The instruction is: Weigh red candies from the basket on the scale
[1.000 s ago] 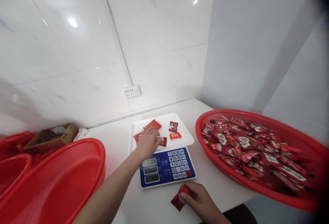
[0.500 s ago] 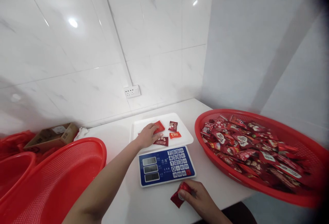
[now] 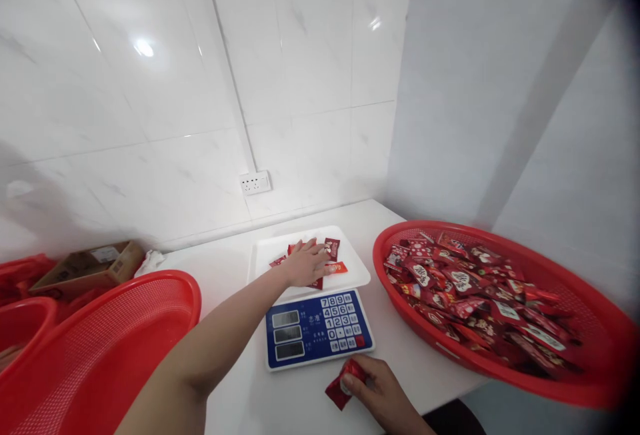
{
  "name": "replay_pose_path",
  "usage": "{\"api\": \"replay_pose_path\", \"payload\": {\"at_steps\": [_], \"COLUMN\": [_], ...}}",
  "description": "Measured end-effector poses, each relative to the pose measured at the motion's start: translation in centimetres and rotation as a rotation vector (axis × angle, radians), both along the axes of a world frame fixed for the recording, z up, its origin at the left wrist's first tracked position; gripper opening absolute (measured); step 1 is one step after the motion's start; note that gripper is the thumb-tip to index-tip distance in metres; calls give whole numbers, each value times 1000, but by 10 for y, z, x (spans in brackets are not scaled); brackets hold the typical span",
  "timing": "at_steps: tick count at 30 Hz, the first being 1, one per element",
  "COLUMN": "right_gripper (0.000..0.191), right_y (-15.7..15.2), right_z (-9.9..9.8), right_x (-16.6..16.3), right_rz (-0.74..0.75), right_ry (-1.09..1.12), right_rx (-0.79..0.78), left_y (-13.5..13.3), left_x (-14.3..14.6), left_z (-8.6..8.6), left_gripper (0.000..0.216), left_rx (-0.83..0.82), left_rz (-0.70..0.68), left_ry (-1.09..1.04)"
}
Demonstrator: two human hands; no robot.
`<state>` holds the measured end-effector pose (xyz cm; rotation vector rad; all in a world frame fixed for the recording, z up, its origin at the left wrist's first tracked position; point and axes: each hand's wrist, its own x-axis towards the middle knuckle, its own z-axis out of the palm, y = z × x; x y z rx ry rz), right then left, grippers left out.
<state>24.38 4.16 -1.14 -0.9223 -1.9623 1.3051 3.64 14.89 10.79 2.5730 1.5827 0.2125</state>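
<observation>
My left hand (image 3: 306, 264) lies over several small red packets (image 3: 331, 248) on the white pan (image 3: 355, 272) of a scale (image 3: 317, 328) with a blue keypad; its fingers are stretched out flat across them. Near the counter's front edge, my right hand (image 3: 383, 395) is closed round a red packet (image 3: 344, 384) just in front of the scale. To the right, a big red mesh basket (image 3: 590, 328) holds a heap of similar red packets (image 3: 470, 295).
An empty red mesh basket (image 3: 115, 348) sits at the left, with another red tub (image 3: 20, 328) beyond it. A cardboard box (image 3: 85, 265) and a white cloth (image 3: 150, 260) lie by the tiled wall. A wall socket (image 3: 255, 182) is above the scale.
My left hand has slid rightward across the scale pan, spreading its fingers over the packets. My right hand has kept its packet and barely moved.
</observation>
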Motion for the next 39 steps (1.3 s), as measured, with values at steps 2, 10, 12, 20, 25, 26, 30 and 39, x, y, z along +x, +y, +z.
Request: {"api": "replay_pose_path", "payload": {"at_steps": [2,10,12,20,25,26,30,39], "right_gripper": [50,49,48,49,48,48,47,47], "right_y": [0,3,3,3,4,4,5,3], "right_z": [-2,-11,-10,-11,-13,-14,-15,-2], "right_x": [0,-1,-1,0,0,1,2,2], "right_rz": [-3,9,11,-2,31,32,46,42], "right_ry": [2,5,0,5,25,22,-11,-7], "right_rx": [7,23,23,41,29,28,20,-14], "left_y": [-5,-2,7,21,0,-5,-19,-41], "left_x": [-7,-8,1,11,-5,-9,-28,-76], "left_z": [2,4,2,-1,7,8,13,26], "left_gripper": [40,56,57,62,57,57,55,47], "left_rx": [-2,-3,-1,-48,-79,-83,-65,-45], "left_rz": [-17,-18,-29,-65,-58,-50,20,257], "left_ry": [8,0,-10,-5,5,5,-6,26]}}
